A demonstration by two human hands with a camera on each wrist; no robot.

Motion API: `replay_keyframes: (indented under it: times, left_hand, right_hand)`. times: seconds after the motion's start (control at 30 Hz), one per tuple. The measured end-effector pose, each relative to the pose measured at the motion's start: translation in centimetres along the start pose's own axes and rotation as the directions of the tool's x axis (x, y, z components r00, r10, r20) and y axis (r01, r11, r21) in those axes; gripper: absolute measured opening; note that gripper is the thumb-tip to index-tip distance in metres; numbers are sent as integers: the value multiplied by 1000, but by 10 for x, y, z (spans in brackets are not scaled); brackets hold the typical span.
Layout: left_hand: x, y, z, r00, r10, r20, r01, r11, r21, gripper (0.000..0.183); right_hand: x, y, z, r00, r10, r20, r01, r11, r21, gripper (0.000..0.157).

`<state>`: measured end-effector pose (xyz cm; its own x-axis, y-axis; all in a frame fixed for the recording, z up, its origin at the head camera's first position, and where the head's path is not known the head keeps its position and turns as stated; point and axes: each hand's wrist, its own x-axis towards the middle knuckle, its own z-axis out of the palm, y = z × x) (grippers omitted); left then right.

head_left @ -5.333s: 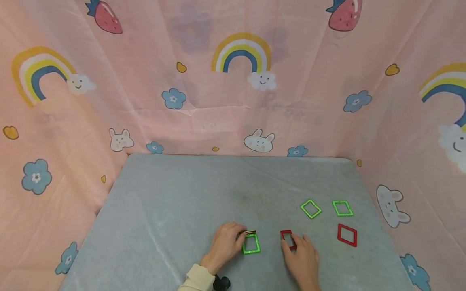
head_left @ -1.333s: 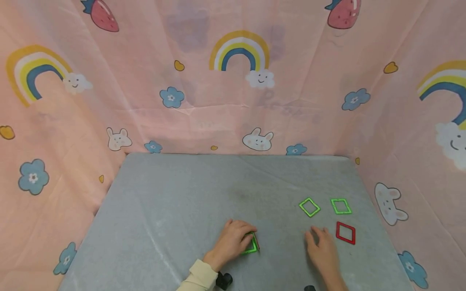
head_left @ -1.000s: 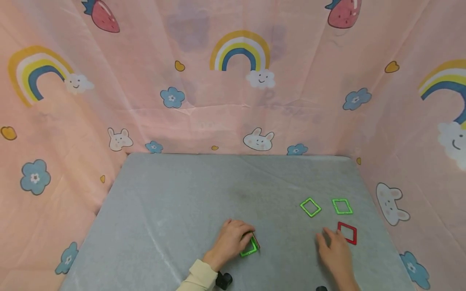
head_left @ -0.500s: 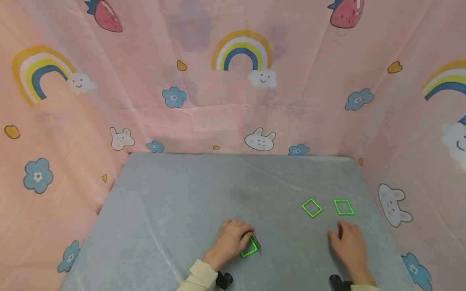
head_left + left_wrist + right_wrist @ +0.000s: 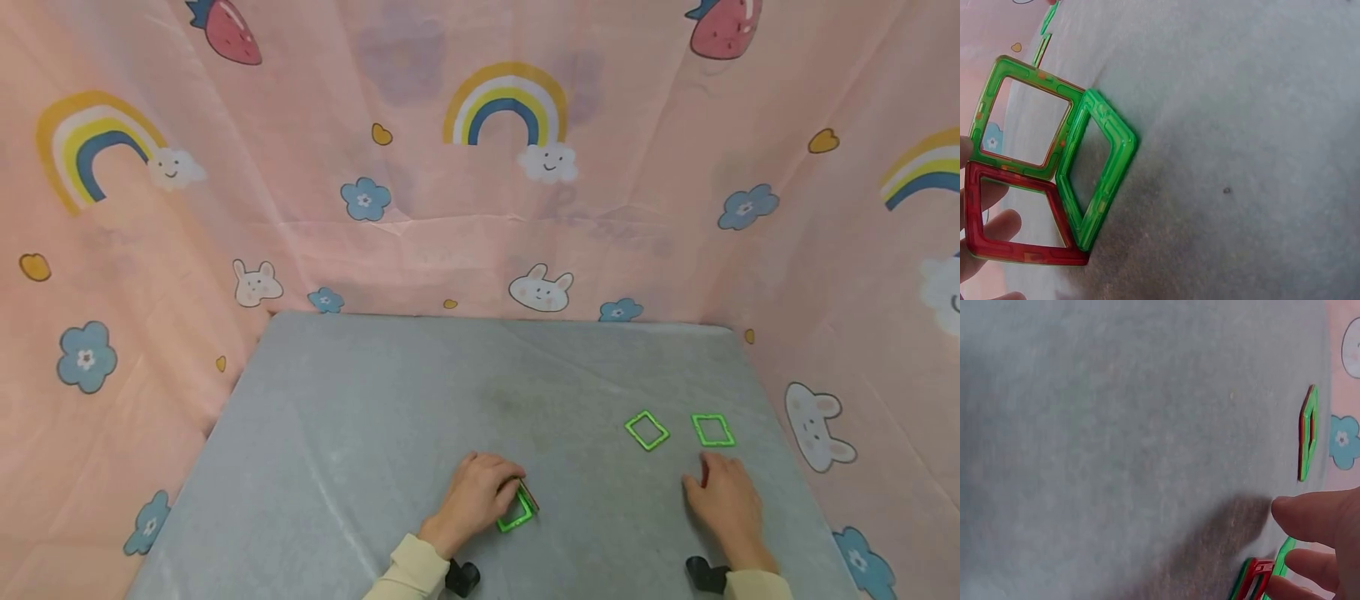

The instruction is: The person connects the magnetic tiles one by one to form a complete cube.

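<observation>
My left hand (image 5: 474, 498) holds a small cluster of magnetic tiles near the table's front. In the left wrist view, a green tile frame (image 5: 1117, 164) lies on the cloth; a second green tile (image 5: 1060, 153) and a red tile (image 5: 1029, 255) stand up along its edges, meeting at a corner. Left fingers (image 5: 1002, 226) show behind the red one. My right hand (image 5: 727, 504) curls over another red tile (image 5: 703, 477), mostly covered; in the right wrist view, fingers touch that tile (image 5: 1262, 567), while the thumb looks apart from it.
Beyond my right hand, two green tile frames lie flat: a left one (image 5: 647, 431) turned cornerwise and a right one (image 5: 712, 430). Grey cloth covers the table (image 5: 375, 400). A pink patterned curtain (image 5: 420, 258) borders the back and both sides.
The nearer red tile went from the table into the left cluster, now standing at its right edge. My right hand then moved right, over the other red tile; since half a second ago it barely moved.
</observation>
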<state>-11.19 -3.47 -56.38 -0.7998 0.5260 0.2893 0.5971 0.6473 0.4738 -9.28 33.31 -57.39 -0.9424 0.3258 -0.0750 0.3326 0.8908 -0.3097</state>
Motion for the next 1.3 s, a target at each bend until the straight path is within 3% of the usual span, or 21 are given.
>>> replay_keyframes:
  times: [0.43, 0.8, 1.07, 1.3]
  left_hand:
    - [-1, -2, 0, 1000, -17, 24, 17, 1000, 10, 14]
    - [-1, -1, -5, 1000, -18, 25, 17, 1000, 19, 14]
    - [-2, -2, -5, 999, -36, 24, 36, 999, 6, 14]
    - [-2, -4, -6, 999, -42, 26, 42, 999, 8, 13]
  right_hand:
    - [29, 24, -1, 1000, 5, 13, -4, 1000, -30, 56]
    - [51, 25, -12, 984, 136, 112, -133, 991, -34, 80]
    - [54, 22, -10, 989, 139, 45, -139, 990, -2, 55]
    - [50, 20, -10, 995, 99, 28, -99, 995, 2, 51]
